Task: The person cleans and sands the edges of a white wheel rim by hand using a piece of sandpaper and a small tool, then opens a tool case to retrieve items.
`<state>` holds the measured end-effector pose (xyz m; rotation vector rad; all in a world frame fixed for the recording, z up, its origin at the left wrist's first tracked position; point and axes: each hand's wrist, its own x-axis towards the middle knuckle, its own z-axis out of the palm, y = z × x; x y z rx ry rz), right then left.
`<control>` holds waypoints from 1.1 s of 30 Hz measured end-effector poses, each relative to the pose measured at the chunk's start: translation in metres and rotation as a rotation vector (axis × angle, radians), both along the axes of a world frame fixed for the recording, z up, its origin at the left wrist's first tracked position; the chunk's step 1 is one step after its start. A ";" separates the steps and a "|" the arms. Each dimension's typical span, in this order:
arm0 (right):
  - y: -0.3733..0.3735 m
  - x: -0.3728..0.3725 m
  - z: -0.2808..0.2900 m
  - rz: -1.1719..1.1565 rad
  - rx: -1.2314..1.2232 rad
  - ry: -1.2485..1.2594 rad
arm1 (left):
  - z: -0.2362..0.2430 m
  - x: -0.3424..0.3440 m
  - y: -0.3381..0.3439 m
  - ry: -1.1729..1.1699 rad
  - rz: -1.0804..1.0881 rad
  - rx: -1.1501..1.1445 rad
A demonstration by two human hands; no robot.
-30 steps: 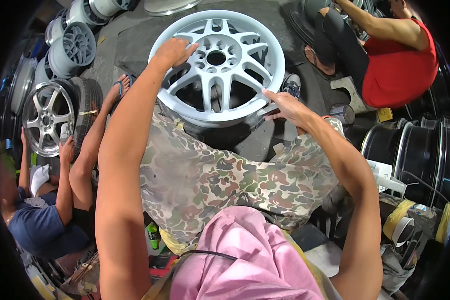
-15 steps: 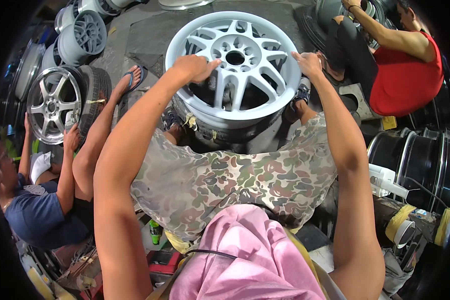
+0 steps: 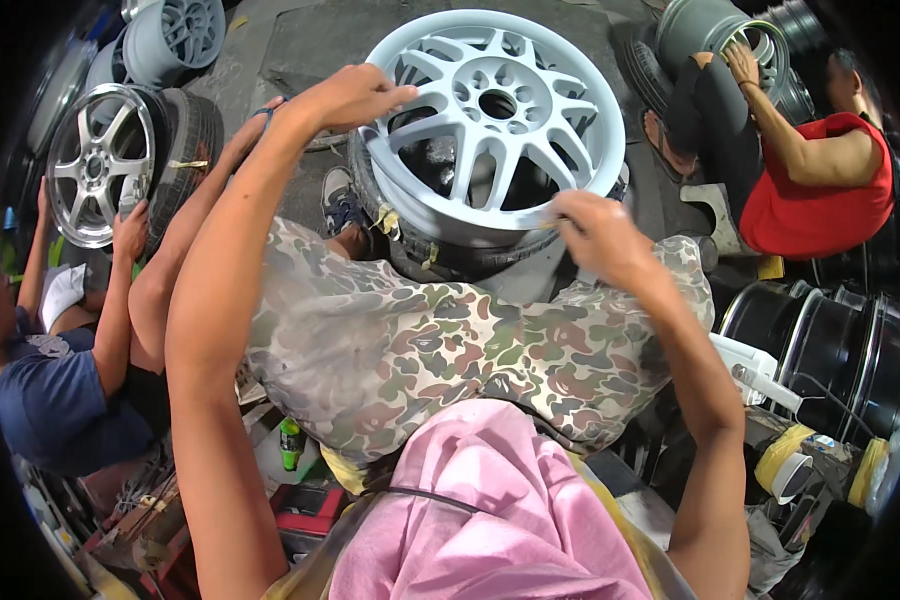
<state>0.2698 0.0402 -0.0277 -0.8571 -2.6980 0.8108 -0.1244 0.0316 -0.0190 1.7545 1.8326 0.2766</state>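
Observation:
A white multi-spoke wheel (image 3: 510,140) lies face up over a tyre (image 3: 440,258) with bits of yellow tape. My left hand (image 3: 368,98) is on its upper-left rim, fingers bent over the edge and one reaching toward a spoke. My right hand (image 3: 595,235) is at the lower-right rim with bent fingers, smeared by motion, so I cannot tell whether it grips. My camouflage trousers (image 3: 450,340) and a pink cloth (image 3: 480,500) are below.
A co-worker in blue (image 3: 60,390) at left holds a silver six-spoke wheel (image 3: 95,165). Another in red (image 3: 810,210) handles a rim at upper right. Grey wheels (image 3: 170,35) stand behind at left, black rims (image 3: 830,370) at right, a green bottle (image 3: 290,445) low left.
Since the middle frame my left hand has moved up and left along the rim, and my right hand down toward the near edge. The wheel appears slightly shifted right in view.

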 end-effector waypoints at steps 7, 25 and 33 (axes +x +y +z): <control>-0.038 -0.170 -0.039 -0.275 -0.110 0.307 | 0.010 -0.013 -0.001 -0.047 0.056 0.044; -0.018 -0.186 -0.039 -0.314 -0.151 0.166 | 0.041 -0.041 -0.052 -0.113 0.155 0.254; -0.019 -0.192 -0.048 -0.296 -0.069 0.303 | 0.028 -0.064 -0.063 -0.016 0.115 0.441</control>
